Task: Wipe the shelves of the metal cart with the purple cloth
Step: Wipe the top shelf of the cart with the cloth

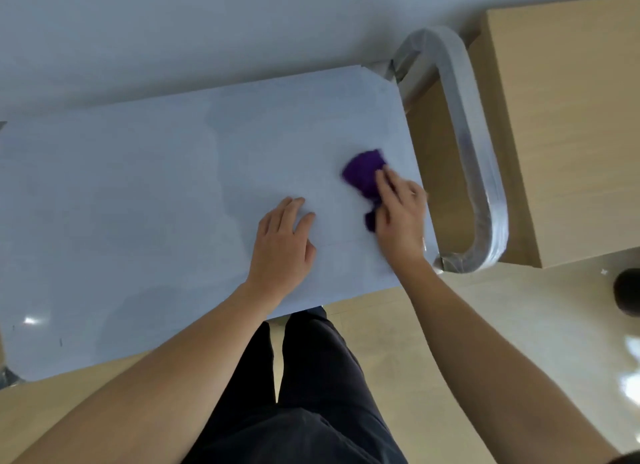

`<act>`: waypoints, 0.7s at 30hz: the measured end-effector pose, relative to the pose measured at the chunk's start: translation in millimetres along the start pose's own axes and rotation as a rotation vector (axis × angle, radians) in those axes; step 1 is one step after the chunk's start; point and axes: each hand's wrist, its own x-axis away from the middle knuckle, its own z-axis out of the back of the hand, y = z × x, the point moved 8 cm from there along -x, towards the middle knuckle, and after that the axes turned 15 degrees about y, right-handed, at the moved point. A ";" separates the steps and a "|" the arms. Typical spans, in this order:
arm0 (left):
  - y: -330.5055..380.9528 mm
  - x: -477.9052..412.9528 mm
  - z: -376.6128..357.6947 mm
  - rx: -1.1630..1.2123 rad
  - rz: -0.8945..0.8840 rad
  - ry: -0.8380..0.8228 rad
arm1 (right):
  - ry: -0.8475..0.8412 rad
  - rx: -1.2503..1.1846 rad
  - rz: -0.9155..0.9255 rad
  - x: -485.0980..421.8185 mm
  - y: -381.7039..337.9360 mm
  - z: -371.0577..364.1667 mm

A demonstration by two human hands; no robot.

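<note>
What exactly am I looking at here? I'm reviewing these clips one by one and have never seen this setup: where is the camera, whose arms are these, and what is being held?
There is no machine here. A person wears one wide-angle camera on the head, so you look forward and down along their own bare arms; the dark trousers at the bottom are theirs. In front of them is the pale top shelf of a metal cart, whose curved handle, wrapped in clear film, is on the right. The right hand presses a bunched purple cloth on the shelf near the handle end. The left hand lies flat on the shelf beside it, holding nothing. Nothing else lies on the shelf. A wooden cabinet stands beyond the handle.
</note>
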 end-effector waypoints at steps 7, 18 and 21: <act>18.2 34.4 -1.9 0.014 -0.101 -0.077 | 0.083 0.050 -0.175 77.7 -62.9 10.7; -25.3 77.4 25.2 0.018 -0.087 -0.063 | 0.150 0.047 -0.422 108.4 -114.9 9.2; -49.2 86.5 35.5 -0.005 -0.040 -0.064 | 0.003 -0.082 -0.115 104.6 -160.5 -10.0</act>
